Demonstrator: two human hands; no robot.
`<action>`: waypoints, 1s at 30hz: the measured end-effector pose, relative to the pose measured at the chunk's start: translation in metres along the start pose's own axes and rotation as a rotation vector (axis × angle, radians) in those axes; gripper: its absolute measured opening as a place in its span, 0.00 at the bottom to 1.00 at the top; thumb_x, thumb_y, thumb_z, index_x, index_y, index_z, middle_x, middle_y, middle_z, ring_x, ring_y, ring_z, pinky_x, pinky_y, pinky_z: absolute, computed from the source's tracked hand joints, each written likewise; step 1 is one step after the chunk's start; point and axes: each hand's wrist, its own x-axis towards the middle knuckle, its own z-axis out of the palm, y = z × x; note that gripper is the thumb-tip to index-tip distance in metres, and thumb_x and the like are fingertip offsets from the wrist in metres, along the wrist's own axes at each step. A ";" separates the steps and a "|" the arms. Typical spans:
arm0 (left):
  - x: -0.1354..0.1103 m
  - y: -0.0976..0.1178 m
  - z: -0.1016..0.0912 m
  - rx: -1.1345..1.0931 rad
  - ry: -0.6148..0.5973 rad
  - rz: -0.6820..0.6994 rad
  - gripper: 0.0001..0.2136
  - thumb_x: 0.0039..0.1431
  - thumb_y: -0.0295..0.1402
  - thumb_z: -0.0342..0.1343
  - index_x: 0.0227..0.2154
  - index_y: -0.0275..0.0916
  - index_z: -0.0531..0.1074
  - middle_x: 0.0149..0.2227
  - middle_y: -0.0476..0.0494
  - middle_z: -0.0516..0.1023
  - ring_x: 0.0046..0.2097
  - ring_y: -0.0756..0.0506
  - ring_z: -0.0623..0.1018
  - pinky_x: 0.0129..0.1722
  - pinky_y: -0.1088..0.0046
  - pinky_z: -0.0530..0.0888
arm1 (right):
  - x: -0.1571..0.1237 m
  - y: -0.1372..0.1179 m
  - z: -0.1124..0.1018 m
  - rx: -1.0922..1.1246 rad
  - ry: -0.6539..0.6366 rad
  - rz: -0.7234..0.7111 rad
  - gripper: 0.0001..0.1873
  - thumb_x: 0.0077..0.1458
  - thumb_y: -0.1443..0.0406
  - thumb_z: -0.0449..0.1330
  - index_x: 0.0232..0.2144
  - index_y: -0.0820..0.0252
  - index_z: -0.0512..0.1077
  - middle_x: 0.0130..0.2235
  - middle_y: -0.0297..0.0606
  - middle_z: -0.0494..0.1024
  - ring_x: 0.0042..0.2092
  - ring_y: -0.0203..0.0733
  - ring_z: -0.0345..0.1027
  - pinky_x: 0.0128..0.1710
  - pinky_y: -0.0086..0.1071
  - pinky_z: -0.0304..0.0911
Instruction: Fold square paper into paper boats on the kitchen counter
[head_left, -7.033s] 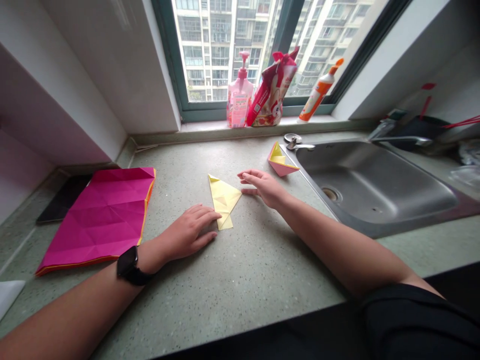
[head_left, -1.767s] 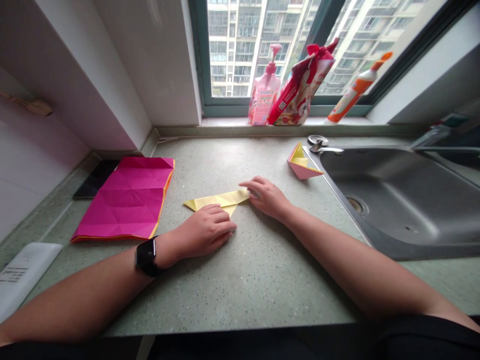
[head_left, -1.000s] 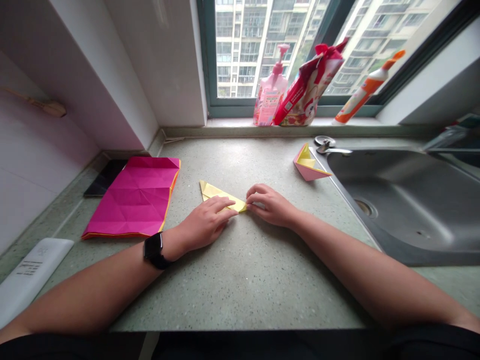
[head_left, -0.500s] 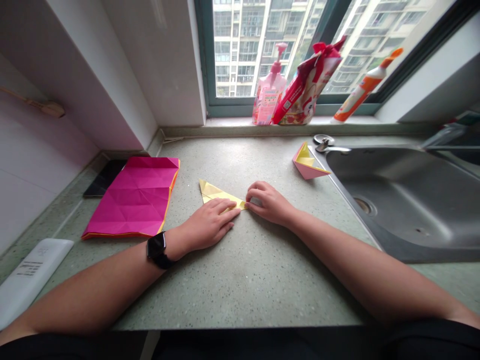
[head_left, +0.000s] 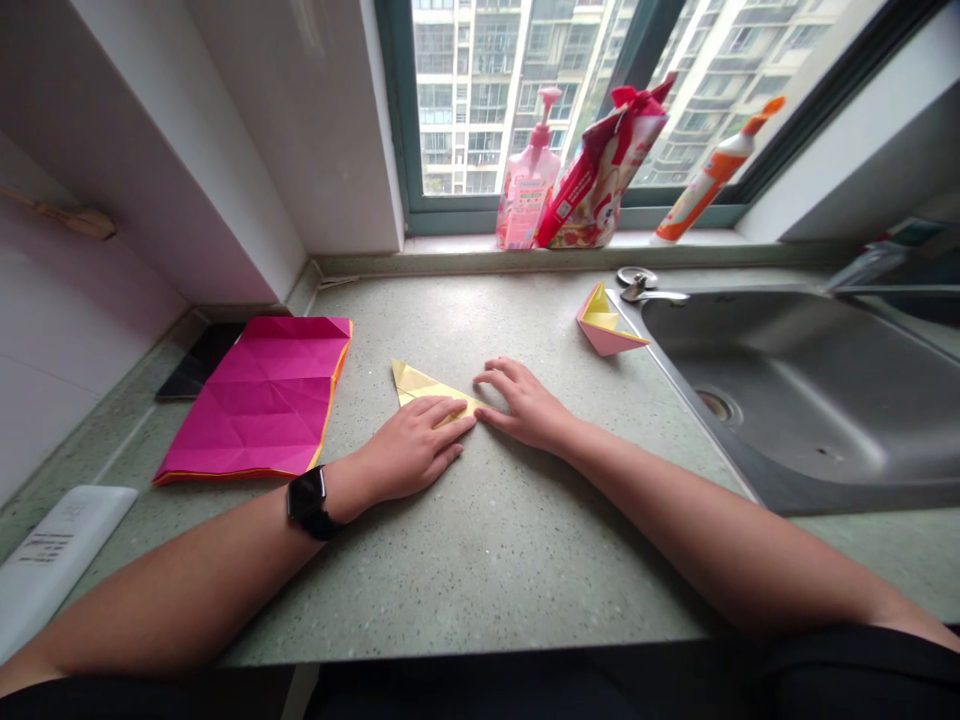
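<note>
A folded yellow paper triangle (head_left: 417, 384) lies flat on the green speckled counter (head_left: 480, 560). My left hand (head_left: 409, 450), with a black watch on the wrist, lies flat on the near part of the paper, fingers stretched out and pressing it down. My right hand (head_left: 521, 400) rests just right of the paper's tip, fingers spread and flat on the counter, touching the tip or very nearly so. Neither hand grips anything.
A creased magenta sheet (head_left: 259, 395) lies to the left, over a dark phone (head_left: 196, 358). A pink-and-yellow paper boat (head_left: 604, 325) sits by the steel sink (head_left: 795, 390). A soap pump (head_left: 525, 190), red pouch (head_left: 600, 170) and orange-capped bottle (head_left: 709, 180) stand on the windowsill. A white remote (head_left: 52, 560) lies at the near left.
My right hand has let go of its pinch on the paper's right tip and opened its fingers flat. Earlier the paper was folded down from a tall triangle into this flatter one.
</note>
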 end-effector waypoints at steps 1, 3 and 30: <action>0.000 0.000 0.000 -0.001 0.001 0.000 0.20 0.79 0.37 0.50 0.68 0.40 0.70 0.67 0.31 0.74 0.69 0.33 0.73 0.68 0.43 0.72 | 0.000 0.000 0.001 -0.008 -0.008 0.015 0.22 0.66 0.54 0.67 0.59 0.50 0.74 0.67 0.50 0.71 0.72 0.60 0.61 0.73 0.58 0.59; 0.000 0.000 -0.001 -0.001 -0.002 0.002 0.20 0.79 0.37 0.50 0.68 0.41 0.71 0.67 0.31 0.74 0.68 0.33 0.73 0.68 0.43 0.72 | 0.000 0.001 0.002 -0.016 -0.026 0.032 0.23 0.67 0.53 0.66 0.61 0.50 0.74 0.69 0.50 0.69 0.73 0.60 0.59 0.74 0.58 0.57; 0.014 0.010 0.006 0.154 -0.031 -0.063 0.21 0.78 0.41 0.51 0.68 0.43 0.71 0.63 0.33 0.74 0.62 0.31 0.73 0.65 0.44 0.72 | 0.006 0.031 -0.020 0.079 -0.138 0.087 0.28 0.60 0.55 0.75 0.61 0.45 0.77 0.74 0.47 0.64 0.77 0.64 0.53 0.74 0.62 0.55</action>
